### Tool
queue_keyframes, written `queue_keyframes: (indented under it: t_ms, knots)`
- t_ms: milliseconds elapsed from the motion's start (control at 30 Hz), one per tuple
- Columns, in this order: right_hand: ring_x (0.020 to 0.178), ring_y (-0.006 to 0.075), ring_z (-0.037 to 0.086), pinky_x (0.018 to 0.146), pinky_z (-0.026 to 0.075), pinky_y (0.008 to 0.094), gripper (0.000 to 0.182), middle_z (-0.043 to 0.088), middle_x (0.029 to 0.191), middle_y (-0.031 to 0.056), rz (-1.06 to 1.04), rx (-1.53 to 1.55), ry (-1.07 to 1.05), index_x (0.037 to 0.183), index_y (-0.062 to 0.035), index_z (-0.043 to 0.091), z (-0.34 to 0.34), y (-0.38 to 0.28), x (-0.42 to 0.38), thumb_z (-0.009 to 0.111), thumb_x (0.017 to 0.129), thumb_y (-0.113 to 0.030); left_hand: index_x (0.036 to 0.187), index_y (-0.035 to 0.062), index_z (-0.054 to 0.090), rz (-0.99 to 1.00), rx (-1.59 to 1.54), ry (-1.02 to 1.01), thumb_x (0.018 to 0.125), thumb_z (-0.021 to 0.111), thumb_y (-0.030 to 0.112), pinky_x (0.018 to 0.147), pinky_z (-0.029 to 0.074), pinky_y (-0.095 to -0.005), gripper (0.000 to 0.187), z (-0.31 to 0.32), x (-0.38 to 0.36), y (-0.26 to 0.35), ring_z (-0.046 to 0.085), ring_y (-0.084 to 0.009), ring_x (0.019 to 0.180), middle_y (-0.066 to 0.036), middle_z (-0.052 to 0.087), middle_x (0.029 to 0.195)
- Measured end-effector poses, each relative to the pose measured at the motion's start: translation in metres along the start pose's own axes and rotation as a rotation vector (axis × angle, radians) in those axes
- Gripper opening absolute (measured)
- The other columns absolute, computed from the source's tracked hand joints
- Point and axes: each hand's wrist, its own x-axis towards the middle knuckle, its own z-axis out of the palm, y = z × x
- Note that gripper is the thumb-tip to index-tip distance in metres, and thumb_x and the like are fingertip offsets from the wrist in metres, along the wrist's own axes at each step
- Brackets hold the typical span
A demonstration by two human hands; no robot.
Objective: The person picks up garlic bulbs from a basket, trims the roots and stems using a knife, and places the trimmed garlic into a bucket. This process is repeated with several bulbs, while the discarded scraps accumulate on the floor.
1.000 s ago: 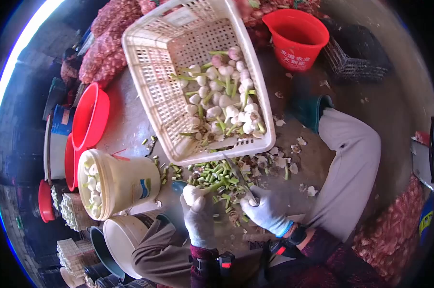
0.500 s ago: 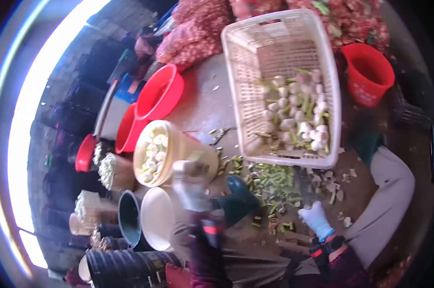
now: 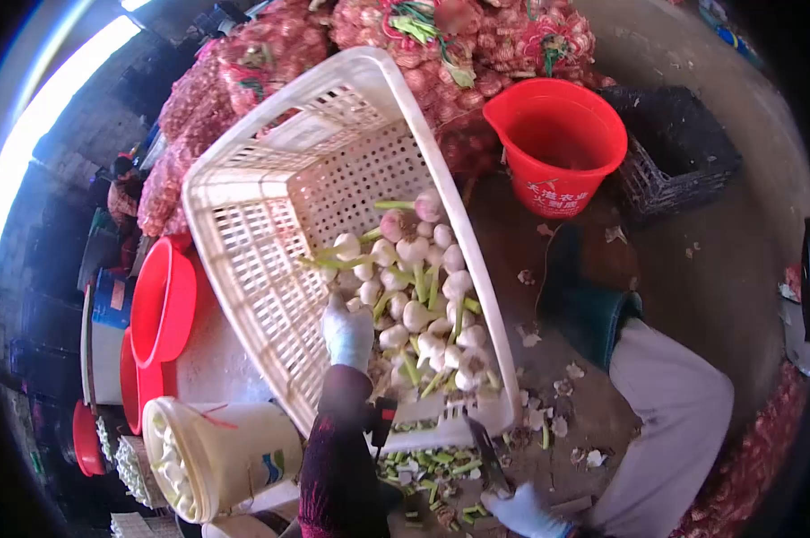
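My left hand point(image 3: 347, 339), in a pale glove, reaches into a white plastic crate point(image 3: 243, 351), its outstretched fingers right at the garlic bulbs point(image 3: 414, 316) heaped there. Many bulbs still carry short green stalks. At the near right corner of the crate, my right hand point(image 3: 523, 513), also gloved, is closed at the lower end of a dark, narrow blade-like tool point(image 3: 485, 450). Cut green stalk pieces point(image 3: 432, 471) lie on the floor beside it. Left of the crate, a cream bucket point(image 3: 243, 448) holds trimmed white garlic point(image 3: 167, 462).
A red bucket point(image 3: 557, 170) and a black crate point(image 3: 683, 170) stand beyond my bent leg point(image 3: 669, 386). Net sacks of garlic point(image 3: 270, 63) are piled behind the white crate. Red basins point(image 3: 164, 300) line the left side. Farther back is another person point(image 3: 123, 193).
My left hand has gone from beside the cream bucket into the crate, among the bulbs. My view has shifted, so the crate appears farther left and nearer. My right hand stays by the blade-like tool.
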Motion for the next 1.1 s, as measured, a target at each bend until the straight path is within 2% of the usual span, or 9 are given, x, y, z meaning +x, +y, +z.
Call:
queue_keyframes:
  t_ms: [67,300,400,533,700,833,933,967,1100]
  knots:
    - [0.055,0.0101,0.044,0.052,0.039,0.0353,0.024,0.05,0.057,-0.0019,-0.035,0.029,0.006,0.072,-0.0031,0.056,-0.007,-0.014,0.001,0.071,0.079,-0.021,0.115,0.0007,0.054,0.399,0.488,0.169,0.071,0.069,0.017,0.094,0.042,-0.046,0.049,0.019,0.033,-0.001,0.05,-0.0396,0.11,-0.02,0.053,0.118]
    - [0.056,0.0067,0.049,0.051,0.041,0.0352,0.025,0.053,0.054,0.0041,-0.084,0.088,-0.017,0.071,-0.0042,0.062,0.001,-0.022,0.006,0.071,0.08,-0.025,0.137,0.0211,0.043,0.208,0.847,-0.277,0.073,0.065,0.016,0.112,0.023,-0.0469,0.068,0.035,0.101,-0.003,0.028,-0.0323,0.137,-0.011,0.027,0.149]
    - [0.059,0.0057,0.049,0.053,0.042,0.0343,0.027,0.051,0.055,0.003,0.225,-0.061,-0.151,0.074,-0.005,0.062,-0.004,-0.031,0.002,0.069,0.082,-0.03,0.131,0.0256,0.048,0.388,1.039,-0.212,0.071,0.066,0.02,0.112,0.018,-0.0563,0.063,0.055,0.1,-0.012,0.023,-0.0361,0.139,-0.005,0.028,0.151]
    - [0.059,0.006,0.046,0.053,0.041,0.0348,0.029,0.046,0.053,0.0039,0.195,0.093,-0.086,0.067,-0.0054,0.057,-0.005,-0.046,0.007,0.069,0.082,-0.028,0.127,0.0165,0.052,0.658,1.21,-0.346,0.073,0.063,0.023,0.109,0.025,-0.0548,0.055,0.045,0.105,0.005,0.031,-0.035,0.132,-0.011,0.046,0.134]
    - [0.059,0.0066,0.039,0.052,0.038,0.0358,0.032,0.043,0.055,0.0011,0.147,0.116,-0.077,0.063,-0.0048,0.047,-0.006,-0.05,0.007,0.068,0.081,-0.023,0.122,0.0096,0.051,0.453,1.2,-0.353,0.075,0.062,0.015,0.092,0.042,-0.0461,0.048,0.033,0.078,0.012,0.049,-0.0322,0.117,-0.016,0.053,0.12]
    - [0.057,0.0081,0.045,0.053,0.04,0.0369,0.028,0.047,0.053,0.0045,0.055,0.054,-0.089,0.065,-0.0037,0.052,-0.012,-0.06,0.004,0.067,0.08,-0.022,0.118,0.0018,0.048,0.205,0.299,-0.399,0.079,0.072,0.024,0.072,0.052,-0.038,0.051,-0.02,0.004,0.015,0.065,-0.0281,0.082,-0.015,0.062,0.104]
    - [0.049,0.0169,0.052,0.053,0.045,0.0371,0.018,0.054,0.053,0.0062,-0.241,-0.615,0.067,0.079,-0.005,0.064,-0.017,-0.041,0.001,0.07,0.074,-0.022,0.122,0.0015,0.046,-0.134,-0.602,-0.594,0.085,0.07,0.023,0.085,0.048,-0.0316,0.048,-0.048,-0.073,0.021,0.06,-0.0196,0.099,-0.009,0.06,0.11]
    - [0.059,0.0269,0.062,0.054,0.047,0.0374,0.021,0.064,0.067,0.0126,-0.11,-0.061,-0.047,0.09,-0.0054,0.068,-0.021,-0.059,0.005,0.067,0.076,-0.021,0.124,0.0023,0.045,-0.195,-0.767,-0.659,0.087,0.068,0.02,0.089,0.045,-0.0305,0.047,-0.062,-0.102,0.028,0.057,-0.0176,0.104,-0.007,0.058,0.112]
    - [0.061,0.0358,0.06,0.053,0.046,0.0452,0.01,0.06,0.066,0.0141,-0.502,-0.367,0.074,0.076,-0.0067,0.059,-0.033,-0.078,-0.002,0.062,0.073,-0.016,0.133,0.0039,0.04,-0.437,-1.056,-0.663,0.083,0.073,0.018,0.096,0.04,-0.0298,0.061,-0.105,-0.209,0.05,0.051,-0.0157,0.111,-0.004,0.054,0.118]
